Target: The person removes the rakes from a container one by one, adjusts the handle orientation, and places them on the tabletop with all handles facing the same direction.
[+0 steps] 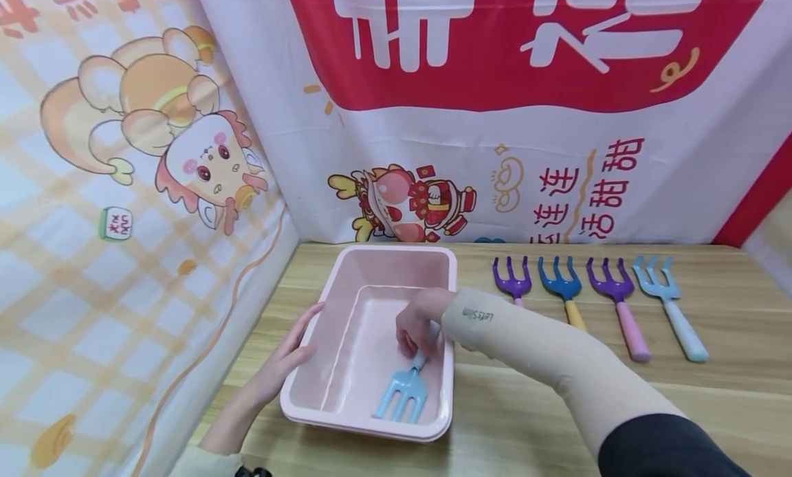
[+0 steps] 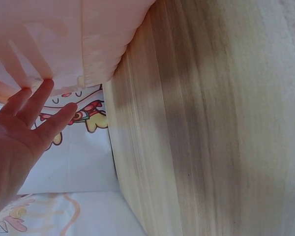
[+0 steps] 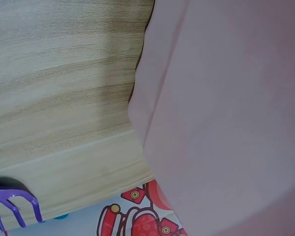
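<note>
A pale pink plastic tub [image 1: 365, 257] stands on the wooden table. Inside it, near its right wall, lies a light blue hand fork [image 1: 405, 387] with its tines toward the front. My right hand [image 1: 422, 326] reaches down into the tub, fingers curled at the fork's handle, which they partly hide. Against the tub's left side rests my left hand [image 1: 287, 357]. In the left wrist view, the left hand's fingers [image 2: 37, 105] extend nearly straight and touch the outer wall. The right wrist view shows the tub's outer wall [image 3: 226, 118] but not the right hand.
Right of the tub, several hand forks lie in a row: a purple one [image 1: 512, 284], a blue one with a yellow handle [image 1: 560, 284], a purple one with a pink handle [image 1: 612, 288], and a light blue one [image 1: 671, 305]. Printed cloth [image 1: 297, 154] borders the table's back and left.
</note>
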Demonstrator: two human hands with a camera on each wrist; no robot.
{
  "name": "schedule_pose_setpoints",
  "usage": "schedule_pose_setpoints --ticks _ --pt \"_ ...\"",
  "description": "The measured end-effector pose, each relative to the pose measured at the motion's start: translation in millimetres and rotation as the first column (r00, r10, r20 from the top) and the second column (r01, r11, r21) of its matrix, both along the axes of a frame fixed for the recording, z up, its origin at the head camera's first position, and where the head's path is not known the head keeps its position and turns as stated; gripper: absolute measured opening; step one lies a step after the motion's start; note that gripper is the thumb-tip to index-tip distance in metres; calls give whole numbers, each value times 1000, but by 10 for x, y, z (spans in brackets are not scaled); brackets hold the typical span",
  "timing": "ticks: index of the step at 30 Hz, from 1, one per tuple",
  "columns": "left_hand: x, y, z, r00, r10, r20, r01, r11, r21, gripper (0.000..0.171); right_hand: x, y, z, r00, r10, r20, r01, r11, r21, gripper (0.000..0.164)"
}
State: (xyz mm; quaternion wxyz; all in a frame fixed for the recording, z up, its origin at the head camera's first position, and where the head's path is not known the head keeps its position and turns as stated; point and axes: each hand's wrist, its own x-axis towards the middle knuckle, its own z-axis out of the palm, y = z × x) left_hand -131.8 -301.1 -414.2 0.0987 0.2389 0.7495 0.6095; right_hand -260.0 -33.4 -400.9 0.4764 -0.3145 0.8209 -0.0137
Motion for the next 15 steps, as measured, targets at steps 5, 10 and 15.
schedule_pose_setpoints --ticks 5,10,15 --pt "9 16 22 1000 4 -16 -4 1000 -6 62 102 42 151 996 -86 -11 87 994 61 30" --pt "7 21 19 1000 4 -11 -4 1000 -1 62 172 86 216 984 -173 -43 176 983 59 32" --pt "14 28 18 1000 9 -21 -10 1000 -4 62 187 82 214 988 -133 -77 137 989 60 28"
